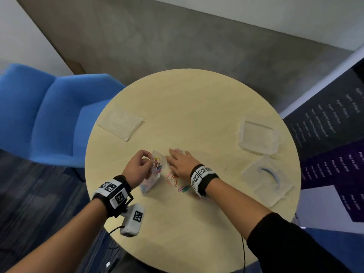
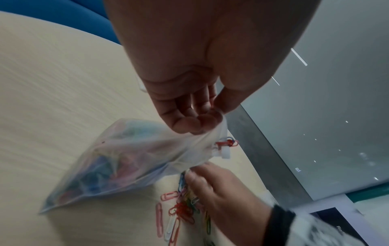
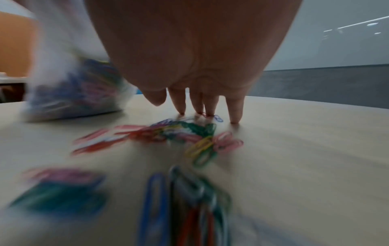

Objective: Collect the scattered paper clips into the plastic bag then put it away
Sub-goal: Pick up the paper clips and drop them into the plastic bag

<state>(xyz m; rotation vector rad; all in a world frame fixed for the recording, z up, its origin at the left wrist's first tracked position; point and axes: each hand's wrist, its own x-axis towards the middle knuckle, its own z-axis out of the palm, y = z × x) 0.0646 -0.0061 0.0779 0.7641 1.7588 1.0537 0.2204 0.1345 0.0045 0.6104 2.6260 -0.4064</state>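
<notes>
Paper clips [image 1: 174,181], in many colours, lie loose on the round pale worktop [image 1: 197,107] beneath the right hand [image 1: 180,161], whose straight fingertips [image 3: 234,119] press down among them. Just beside them, a clear plastic bag [image 2: 118,159] already holds a mass of coloured clips. Its long axis slants away from the person, bottom corner resting on the worktop, mouth raised. The left hand [image 1: 137,166] pinches the bag's mouth. A dark wall panel [image 1: 323,123] carries white writing too small to read.
</notes>
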